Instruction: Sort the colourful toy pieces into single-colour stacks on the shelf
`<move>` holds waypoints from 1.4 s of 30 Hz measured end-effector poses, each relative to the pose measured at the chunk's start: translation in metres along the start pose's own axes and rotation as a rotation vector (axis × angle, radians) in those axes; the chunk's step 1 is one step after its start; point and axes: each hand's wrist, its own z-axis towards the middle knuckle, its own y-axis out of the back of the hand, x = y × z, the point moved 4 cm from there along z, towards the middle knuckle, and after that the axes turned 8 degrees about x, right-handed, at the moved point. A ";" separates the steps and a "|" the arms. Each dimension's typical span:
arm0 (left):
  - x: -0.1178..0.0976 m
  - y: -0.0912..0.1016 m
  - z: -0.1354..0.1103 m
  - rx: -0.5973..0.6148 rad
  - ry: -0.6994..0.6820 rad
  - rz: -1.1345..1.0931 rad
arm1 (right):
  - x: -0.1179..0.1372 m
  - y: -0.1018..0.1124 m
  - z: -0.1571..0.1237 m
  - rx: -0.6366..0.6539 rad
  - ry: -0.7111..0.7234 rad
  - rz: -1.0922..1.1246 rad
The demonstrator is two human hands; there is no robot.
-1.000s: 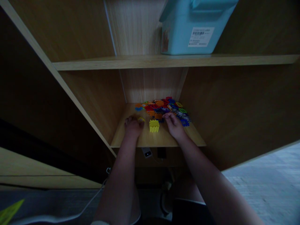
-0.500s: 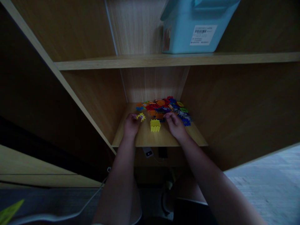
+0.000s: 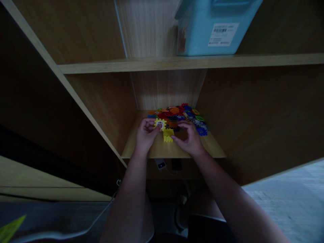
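Note:
Between the thumb and fingers of my left hand (image 3: 147,133) is a yellow building block tile (image 3: 163,122) with a white window pattern, its face turned toward me. Just below and to its right stands a yellow block cube (image 3: 168,135) on the shelf; whether tile and cube touch I cannot tell. My right hand (image 3: 189,136) has its thumb and fingers spread apart, the thumb tip at the cube's right side. Behind both hands lies a pile of colourful interlocking tiles (image 3: 174,110), in red, orange, blue and green.
The wooden shelf (image 3: 157,152) has side walls and an upper board (image 3: 146,65). A light blue bin (image 3: 194,37) stands on that board. Under the shelf are a small white device (image 3: 160,164) and a dark flat object (image 3: 176,164). A white cable (image 3: 93,222) runs at lower left.
My left hand has moved right with the tile, bringing it above the cube and showing its window face. My right thumb has spread from the fingers and come to the cube.

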 end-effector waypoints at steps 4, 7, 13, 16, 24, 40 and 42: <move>0.001 -0.018 -0.005 0.065 0.008 0.052 | 0.000 -0.002 -0.002 0.001 0.048 0.004; 0.003 -0.027 -0.009 0.105 0.048 0.052 | 0.000 -0.003 -0.003 0.007 0.068 -0.015; -0.004 -0.031 -0.012 0.144 0.053 0.052 | 0.001 -0.003 -0.002 0.026 0.065 -0.005; -0.006 -0.031 -0.013 0.156 0.063 0.076 | 0.001 -0.005 -0.002 0.060 0.053 0.027; 0.001 -0.022 -0.011 0.179 0.054 0.148 | -0.010 -0.009 -0.006 0.080 -0.105 0.113; 0.014 0.010 -0.013 0.328 0.064 0.367 | -0.019 -0.016 -0.002 0.190 -0.194 0.237; 0.017 0.005 -0.013 0.367 0.059 0.379 | -0.018 -0.015 -0.001 0.193 -0.196 0.239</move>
